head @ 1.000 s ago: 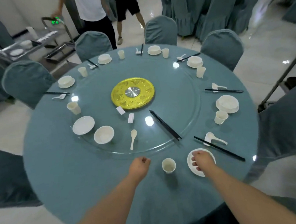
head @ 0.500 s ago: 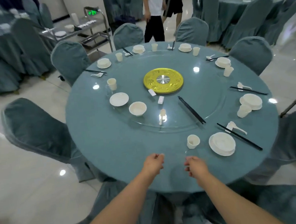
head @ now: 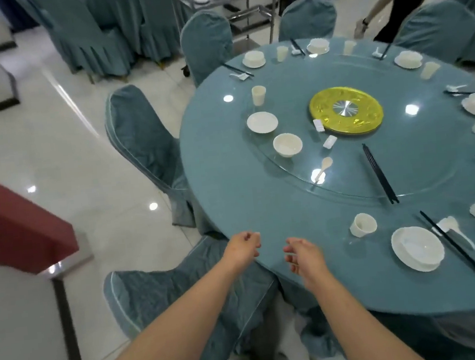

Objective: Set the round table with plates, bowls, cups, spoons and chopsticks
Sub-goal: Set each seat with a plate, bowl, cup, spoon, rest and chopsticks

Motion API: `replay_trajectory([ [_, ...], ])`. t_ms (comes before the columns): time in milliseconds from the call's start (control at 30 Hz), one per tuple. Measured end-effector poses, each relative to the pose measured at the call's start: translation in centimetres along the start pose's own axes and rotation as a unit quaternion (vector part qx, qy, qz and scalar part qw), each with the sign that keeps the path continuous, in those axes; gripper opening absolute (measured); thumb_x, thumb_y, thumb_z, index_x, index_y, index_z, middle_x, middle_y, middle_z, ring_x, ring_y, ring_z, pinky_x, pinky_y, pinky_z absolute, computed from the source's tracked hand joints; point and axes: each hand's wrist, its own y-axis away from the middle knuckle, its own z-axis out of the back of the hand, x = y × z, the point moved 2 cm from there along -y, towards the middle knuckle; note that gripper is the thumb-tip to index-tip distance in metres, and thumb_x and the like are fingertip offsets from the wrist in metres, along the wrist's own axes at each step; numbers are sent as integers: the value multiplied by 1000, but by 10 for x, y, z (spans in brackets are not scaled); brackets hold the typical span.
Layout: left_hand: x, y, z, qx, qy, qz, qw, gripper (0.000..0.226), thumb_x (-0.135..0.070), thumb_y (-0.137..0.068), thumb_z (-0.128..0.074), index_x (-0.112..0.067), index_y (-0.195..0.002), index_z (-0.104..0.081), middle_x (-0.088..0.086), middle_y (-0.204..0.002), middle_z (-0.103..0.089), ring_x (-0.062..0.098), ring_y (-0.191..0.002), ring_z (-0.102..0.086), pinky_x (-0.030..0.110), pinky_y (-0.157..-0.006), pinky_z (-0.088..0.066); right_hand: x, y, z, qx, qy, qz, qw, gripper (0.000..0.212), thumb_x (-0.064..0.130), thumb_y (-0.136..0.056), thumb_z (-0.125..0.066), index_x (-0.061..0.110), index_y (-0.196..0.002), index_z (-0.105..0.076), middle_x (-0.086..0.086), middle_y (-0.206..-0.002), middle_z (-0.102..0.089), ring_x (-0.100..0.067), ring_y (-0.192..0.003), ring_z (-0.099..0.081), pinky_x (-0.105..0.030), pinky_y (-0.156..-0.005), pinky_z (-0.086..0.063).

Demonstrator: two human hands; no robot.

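Both hands off finished setting since a second ago, person stepped left along table (head: 230,180). Left hand (head: 242,249) and right hand (head: 304,256) loosely curled, holding nothing, hovering at table edge. Completed plate (head: 418,248) and cup (head: 362,225) now right of hands. Judged next: spare plate (head: 262,122), bowl (head: 287,144), spoon (head: 324,167), chopsticks (head: 379,173) wait on glass turntable (head: 433,159), beyond hands.

A single wide-angle view is taken from head height, directed forward and steeply down. The left hand (head: 242,249) and right hand (head: 304,256) are seen close below, at the near edge of the worktop (head: 247,196), which extends beyond and rightward.
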Motion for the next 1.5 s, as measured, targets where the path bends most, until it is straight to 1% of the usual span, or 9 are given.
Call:
replay_trajectory([
  [100, -1, 8, 20, -36, 17, -2, 999, 20, -33, -96, -50, -17, -88, -60, 4, -95, -68, 17, -75, -62, 24, -55, -42, 11, 3, -14, 27, 9, 10, 1000, 9, 17, -99, -50, 13, -97, -58, -5, -83, -58, -15, -61, -51, -25, -50, -33],
  [267, -8, 14, 59, -57, 23, -14, 998, 28, -31, -98, -50, -9, -109, -62, 5, -101, -68, 14, -71, -61, 22, -50, -40, 29, 11, -32, 33, 5, 27, 999, 11, 16, -98, -49, 11, -104, -57, -5, -82, -58, -14, -61, -51, -26, -52, -33],
  [367, -11, 6, 80, -48, 31, -19, 998, 24, -32, -98, -50, -12, -104, -62, 2, -96, -67, 12, -67, -60, 23, -52, -41, 36, 13, -47, 21, 0, 33, 999, 13, 14, -97, -49, 11, -106, -59, -5, -83, -59, -15, -61, -52, -26, -52, -35],
  [600, -1, -37, 123, 47, 5, -44, 998, 20, -32, -98, -49, -17, -93, -60, -2, -93, -68, 9, -64, -60, 23, -54, -44, 14, 20, -106, -63, -70, 28, 995, 10, 17, -95, -53, 15, -91, -62, -7, -84, -61, -15, -60, -53, -25, -52, -36],
  [767, 5, -46, 170, 135, -47, -67, 987, 23, -35, -97, -49, -16, -94, -62, 0, -96, -70, 10, -70, -63, 20, -53, -45, -2, 45, -156, -127, -132, 18, 983, 8, 17, -95, -54, 14, -92, -61, -6, -84, -61, -15, -60, -54, -25, -51, -37],
  [867, 0, -45, 190, 176, -86, -80, 977, 22, -32, -98, -48, -16, -91, -61, 1, -94, -68, 14, -73, -63, 25, -57, -44, -3, 67, -180, -159, -179, 33, 970, 8, 18, -96, -54, 14, -93, -60, -4, -83, -61, -13, -59, -54, -24, -51, -37],
  [1167, -14, -47, 211, 203, -82, -105, 970, 26, -36, -96, -49, -16, -104, -64, -2, -102, -69, 16, -81, -67, 25, -61, -47, 9, 94, -206, -187, -175, 60, 965, 11, 19, -96, -53, 14, -94, -63, -8, -93, -65, -15, -64, -56, -26, -54, -41],
  [1300, -18, -56, 229, 207, -74, -104, 970, 23, -40, -96, -50, -22, -104, -63, -5, -101, -69, 15, -84, -67, 26, -64, -47, 18, 96, -224, -192, -180, 67, 962, 12, 16, -96, -53, 12, -99, -64, -9, -93, -65, -16, -64, -56, -26, -54, -40],
  [1500, -37, -104, 254, 240, -85, -115, 960, 22, -40, -97, -50, -22, -101, -62, -3, -100, -69, 15, -83, -67, 26, -62, -47, 36, 77, -262, -230, -195, 66, 951, 13, 16, -96, -52, 14, -98, -64, -9, -92, -64, -16, -64, -56, -26, -53, -39],
])
